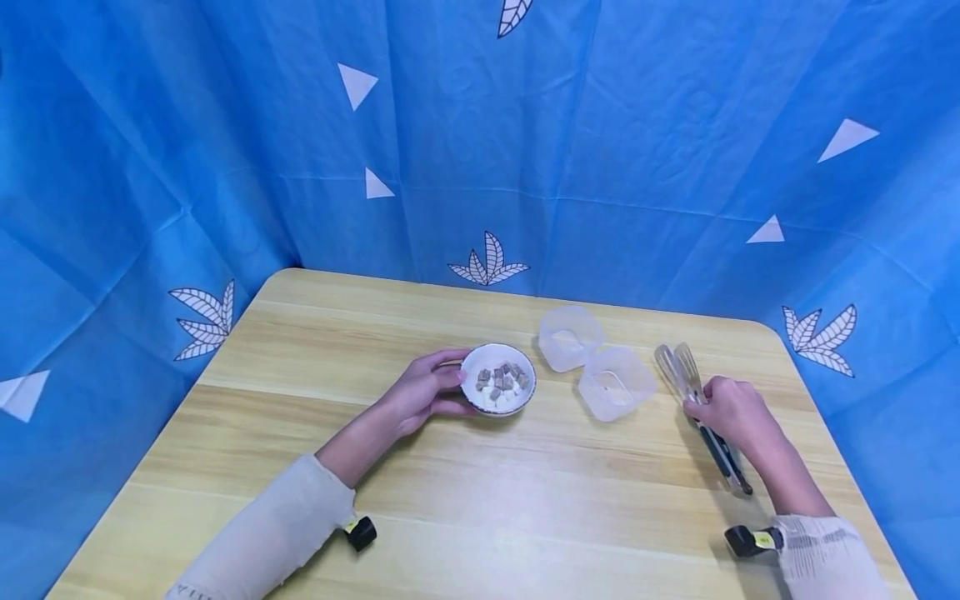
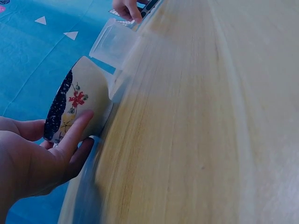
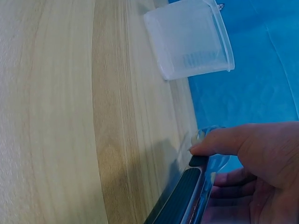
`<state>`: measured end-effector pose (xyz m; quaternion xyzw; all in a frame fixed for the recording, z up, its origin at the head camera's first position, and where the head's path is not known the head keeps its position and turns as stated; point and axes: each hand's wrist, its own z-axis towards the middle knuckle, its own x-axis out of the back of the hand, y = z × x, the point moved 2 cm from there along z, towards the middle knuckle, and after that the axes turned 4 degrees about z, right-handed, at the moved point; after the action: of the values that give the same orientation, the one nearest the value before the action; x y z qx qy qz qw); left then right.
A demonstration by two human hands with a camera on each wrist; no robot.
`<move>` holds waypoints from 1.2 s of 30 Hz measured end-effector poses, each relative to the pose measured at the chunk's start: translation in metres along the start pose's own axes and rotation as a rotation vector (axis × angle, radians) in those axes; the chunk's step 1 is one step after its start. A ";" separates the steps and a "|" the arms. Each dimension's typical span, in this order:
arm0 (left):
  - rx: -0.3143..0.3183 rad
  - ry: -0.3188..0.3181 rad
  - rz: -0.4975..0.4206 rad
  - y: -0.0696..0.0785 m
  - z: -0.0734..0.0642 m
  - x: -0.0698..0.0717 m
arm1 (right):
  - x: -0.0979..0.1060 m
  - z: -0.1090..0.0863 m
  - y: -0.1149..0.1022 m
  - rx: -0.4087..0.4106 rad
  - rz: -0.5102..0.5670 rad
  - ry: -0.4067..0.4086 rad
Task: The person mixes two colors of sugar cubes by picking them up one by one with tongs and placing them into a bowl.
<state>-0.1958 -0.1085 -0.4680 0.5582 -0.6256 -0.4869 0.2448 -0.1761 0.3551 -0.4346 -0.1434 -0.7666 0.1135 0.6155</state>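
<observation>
My left hand (image 1: pixel 422 393) holds the side of a small white bowl (image 1: pixel 493 355), thumb near the rim and fingers against the outer wall. Brown and white cubes (image 1: pixel 501 382) lie inside it. In the left wrist view the bowl (image 2: pixel 96 91) shows a dark speckled rim band and a red flower. On the right, my right hand (image 1: pixel 738 410) grips metal tongs (image 1: pixel 716 450) around the middle, with the slotted heads toward the back. Dark grips run along the tongs (image 3: pixel 180 198) in the right wrist view. Whether the tongs touch the table is unclear.
Between the hands stand two translucent plastic containers, one farther back (image 1: pixel 570 333) and one nearer (image 1: pixel 617 382), side by side. The wooden table (image 1: pixel 480 517) ends at a blue curtain (image 1: pixel 465 125) behind.
</observation>
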 end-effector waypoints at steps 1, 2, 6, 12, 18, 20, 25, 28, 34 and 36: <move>0.001 0.001 0.000 0.000 0.000 0.000 | 0.000 0.000 0.000 0.000 -0.001 0.001; 0.002 0.002 -0.001 0.001 0.000 0.000 | 0.000 0.000 0.001 0.000 -0.003 0.000; 0.001 -0.001 -0.003 0.001 0.000 -0.001 | -0.001 0.000 0.002 -0.008 -0.001 -0.010; -0.018 -0.014 0.004 -0.001 0.002 -0.002 | -0.002 0.000 0.004 -0.023 -0.004 -0.012; -0.018 -0.020 0.007 -0.002 0.002 -0.003 | -0.001 0.000 0.006 -0.057 0.010 -0.026; -0.017 -0.018 0.008 -0.002 0.003 -0.003 | -0.001 0.000 0.005 -0.067 0.012 -0.027; -0.004 0.004 0.007 0.000 0.005 -0.001 | -0.002 0.001 0.004 -0.068 0.009 -0.018; 0.004 0.009 0.011 0.001 0.005 -0.001 | -0.003 0.002 0.004 -0.064 0.017 -0.016; 0.001 0.004 0.016 0.002 0.003 0.000 | -0.003 0.004 0.003 -0.056 0.000 -0.023; -0.001 -0.002 0.029 0.002 0.003 0.001 | -0.001 0.002 0.002 -0.050 -0.013 -0.019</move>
<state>-0.1997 -0.1085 -0.4681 0.5485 -0.6337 -0.4841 0.2513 -0.1778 0.3570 -0.4368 -0.1529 -0.7759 0.0915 0.6051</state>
